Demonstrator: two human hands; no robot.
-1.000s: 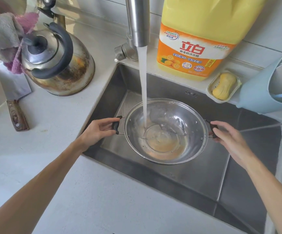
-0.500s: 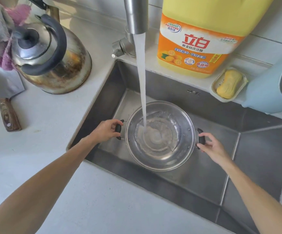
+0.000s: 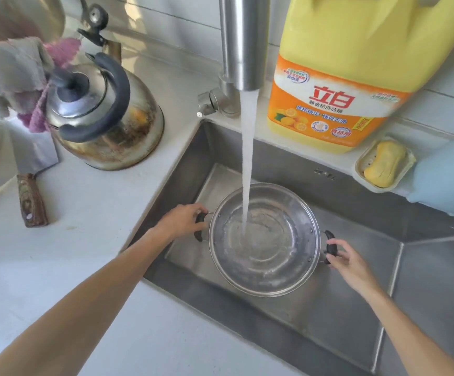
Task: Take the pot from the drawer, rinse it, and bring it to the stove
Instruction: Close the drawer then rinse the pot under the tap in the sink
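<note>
A shiny steel pot (image 3: 280, 256) with two black side handles sits low in the steel sink (image 3: 342, 316), mouth up. Water runs from the faucet (image 3: 243, 42) in a white stream into the pot, and water is pooling inside it. My left hand (image 3: 182, 222) grips the left handle. My right hand (image 3: 346, 260) holds the right handle with thumb and fingertips, the other fingers spread.
A stained steel kettle (image 3: 103, 118) stands on the white counter to the left, with cloths (image 3: 16, 74) and a cleaver (image 3: 31, 172) beside it. Behind the sink are a big yellow detergent jug (image 3: 356, 71), a soap dish (image 3: 384, 165) and a pale blue container (image 3: 448, 175).
The pot has gone from tilted toward me to level and lower in the sink. More water has gathered in it. Both hands stayed on the handles.
</note>
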